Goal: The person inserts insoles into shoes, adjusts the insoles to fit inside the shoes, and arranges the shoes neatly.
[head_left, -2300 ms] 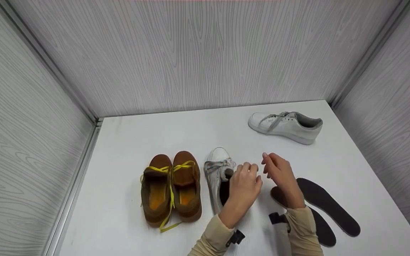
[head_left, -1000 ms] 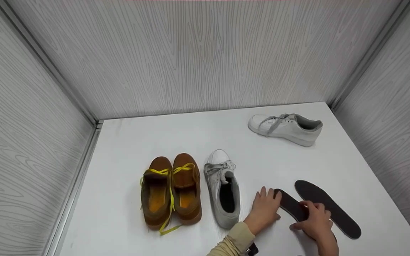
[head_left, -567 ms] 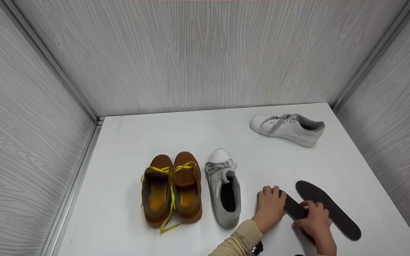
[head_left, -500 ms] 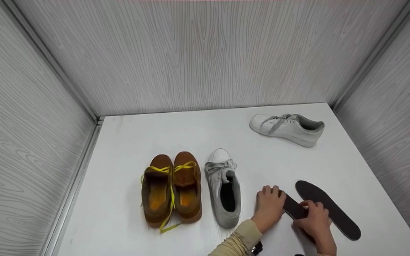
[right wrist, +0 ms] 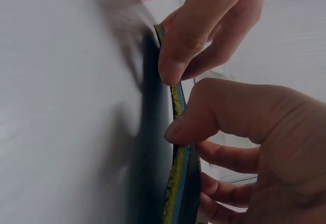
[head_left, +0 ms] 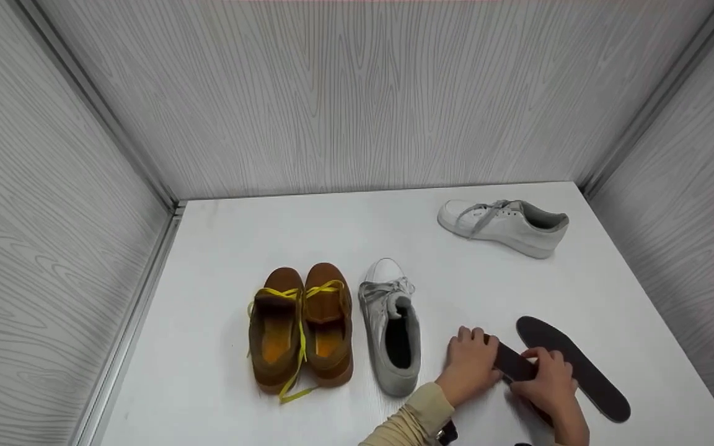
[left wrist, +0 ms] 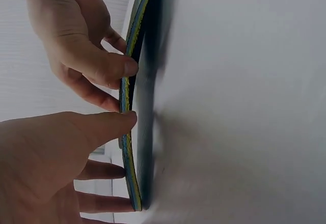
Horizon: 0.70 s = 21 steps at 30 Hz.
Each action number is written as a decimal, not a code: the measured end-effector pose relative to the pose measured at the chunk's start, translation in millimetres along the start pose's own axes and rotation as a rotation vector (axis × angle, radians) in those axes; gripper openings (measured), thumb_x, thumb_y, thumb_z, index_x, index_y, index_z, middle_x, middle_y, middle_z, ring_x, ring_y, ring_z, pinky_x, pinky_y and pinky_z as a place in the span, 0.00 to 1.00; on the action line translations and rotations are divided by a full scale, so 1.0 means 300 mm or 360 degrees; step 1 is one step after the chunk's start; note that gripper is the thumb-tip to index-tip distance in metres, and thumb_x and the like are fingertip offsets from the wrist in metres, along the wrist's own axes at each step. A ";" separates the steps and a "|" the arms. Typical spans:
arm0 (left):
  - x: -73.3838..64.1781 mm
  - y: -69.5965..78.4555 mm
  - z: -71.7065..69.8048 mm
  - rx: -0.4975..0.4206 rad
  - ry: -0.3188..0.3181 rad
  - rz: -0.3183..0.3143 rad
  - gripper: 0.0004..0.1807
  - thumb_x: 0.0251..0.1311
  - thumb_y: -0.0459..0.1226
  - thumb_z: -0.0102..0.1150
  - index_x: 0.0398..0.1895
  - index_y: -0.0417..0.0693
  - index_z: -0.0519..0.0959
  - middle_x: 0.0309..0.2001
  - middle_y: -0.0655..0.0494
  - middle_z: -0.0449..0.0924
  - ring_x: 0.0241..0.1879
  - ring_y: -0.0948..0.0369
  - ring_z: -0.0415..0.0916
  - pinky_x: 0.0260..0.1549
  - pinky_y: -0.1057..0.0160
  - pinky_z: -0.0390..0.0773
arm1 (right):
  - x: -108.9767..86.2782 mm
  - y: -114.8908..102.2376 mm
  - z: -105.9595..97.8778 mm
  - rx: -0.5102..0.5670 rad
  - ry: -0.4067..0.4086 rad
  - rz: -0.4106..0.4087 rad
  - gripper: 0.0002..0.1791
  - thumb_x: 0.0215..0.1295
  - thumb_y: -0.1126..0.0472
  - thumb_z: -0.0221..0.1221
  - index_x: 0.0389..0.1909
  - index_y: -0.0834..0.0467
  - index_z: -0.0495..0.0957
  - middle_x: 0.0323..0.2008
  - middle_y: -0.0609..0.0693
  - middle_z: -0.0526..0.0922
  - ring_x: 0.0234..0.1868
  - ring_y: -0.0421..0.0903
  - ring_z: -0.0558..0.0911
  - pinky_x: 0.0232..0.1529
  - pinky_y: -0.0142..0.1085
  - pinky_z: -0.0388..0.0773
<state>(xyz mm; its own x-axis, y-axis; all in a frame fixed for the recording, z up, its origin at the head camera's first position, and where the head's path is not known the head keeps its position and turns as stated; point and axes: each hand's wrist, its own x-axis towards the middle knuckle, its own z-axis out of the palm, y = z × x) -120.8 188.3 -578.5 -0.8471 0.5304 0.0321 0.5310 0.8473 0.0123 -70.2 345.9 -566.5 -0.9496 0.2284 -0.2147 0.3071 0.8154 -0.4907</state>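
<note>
In the head view a dark insole (head_left: 514,363) is held between both hands at the lower right. My left hand (head_left: 470,367) pinches its upper left end, thumb on the near edge and fingers on the far one. Around its middle, my right hand (head_left: 548,385) grips it the same way and covers part of it. The left wrist view shows the insole's layered yellow and blue edge (left wrist: 127,147), slightly bent, with both thumbs against it. A shadow lies beside it on the table. Another dark insole (head_left: 580,375) lies flat just right of the right hand.
A white sneaker (head_left: 391,334) with grey laces stands left of the hands. Its mate (head_left: 506,228) stands near the back right. Two brown shoes (head_left: 274,334) with yellow laces stand side by side farther left. Wood-grain panels (head_left: 357,93) enclose the white table (head_left: 208,260).
Both hands have come down from beside the near white sneaker to the nearer insole and taken hold of it. Over the last half second they have barely moved.
</note>
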 end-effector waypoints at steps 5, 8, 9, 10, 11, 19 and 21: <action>0.002 -0.022 -0.034 -0.0316 -0.0007 -0.0023 0.27 0.55 0.62 0.64 0.50 0.57 0.77 0.43 0.57 0.74 0.41 0.60 0.70 0.34 0.64 0.72 | -0.011 -0.015 -0.024 -0.0003 0.0038 -0.0040 0.35 0.39 0.60 0.71 0.54 0.63 0.74 0.47 0.65 0.69 0.48 0.65 0.66 0.43 0.59 0.62; 0.007 -0.039 -0.065 -0.0595 0.0001 -0.0106 0.23 0.60 0.57 0.63 0.47 0.51 0.77 0.42 0.55 0.71 0.39 0.61 0.71 0.32 0.65 0.74 | -0.019 -0.031 -0.045 0.0008 0.0041 -0.0074 0.35 0.39 0.62 0.72 0.54 0.63 0.75 0.49 0.66 0.69 0.50 0.64 0.65 0.45 0.60 0.61; 0.008 -0.047 -0.075 -0.0706 0.0014 -0.0139 0.21 0.61 0.54 0.62 0.47 0.49 0.77 0.42 0.55 0.70 0.38 0.61 0.71 0.33 0.65 0.74 | -0.022 -0.038 -0.052 0.0017 0.0042 -0.0087 0.35 0.39 0.63 0.72 0.54 0.63 0.75 0.49 0.66 0.69 0.50 0.64 0.65 0.46 0.60 0.61; 0.009 -0.055 -0.083 -0.0823 0.0035 -0.0171 0.19 0.62 0.51 0.62 0.47 0.48 0.77 0.41 0.54 0.69 0.37 0.61 0.72 0.34 0.65 0.75 | -0.025 -0.045 -0.058 0.0023 0.0045 -0.0105 0.35 0.39 0.64 0.73 0.54 0.63 0.75 0.50 0.66 0.69 0.51 0.64 0.64 0.47 0.60 0.61; 0.009 -0.063 -0.091 -0.0939 0.0069 -0.0190 0.17 0.63 0.48 0.63 0.46 0.46 0.78 0.41 0.54 0.68 0.36 0.61 0.73 0.34 0.66 0.75 | -0.028 -0.051 -0.065 0.0033 0.0048 -0.0125 0.35 0.38 0.64 0.73 0.54 0.63 0.75 0.50 0.65 0.69 0.51 0.64 0.64 0.48 0.60 0.60; 0.007 -0.134 -0.124 -0.1945 0.0074 -0.0216 0.05 0.56 0.29 0.65 0.36 0.40 0.82 0.34 0.56 0.77 0.31 0.67 0.75 0.32 0.65 0.80 | -0.057 -0.082 -0.105 0.0076 0.0067 -0.0257 0.36 0.38 0.65 0.75 0.53 0.61 0.74 0.54 0.65 0.66 0.56 0.66 0.59 0.51 0.64 0.55; 0.006 -0.141 -0.132 -0.2206 0.0006 -0.0252 0.06 0.55 0.25 0.64 0.35 0.38 0.81 0.32 0.54 0.79 0.26 0.66 0.77 0.26 0.58 0.83 | -0.059 -0.085 -0.109 0.0079 0.0055 -0.0275 0.36 0.38 0.64 0.75 0.53 0.61 0.73 0.56 0.65 0.65 0.58 0.69 0.57 0.51 0.66 0.54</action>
<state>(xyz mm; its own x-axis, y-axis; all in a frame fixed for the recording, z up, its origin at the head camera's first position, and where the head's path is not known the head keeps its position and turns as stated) -144.0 152.5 -539.5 -0.9005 0.4308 -0.0598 0.0205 0.1795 0.9835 -63.3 338.5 -522.5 -0.9898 0.1059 -0.0951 0.1411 0.8170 -0.5592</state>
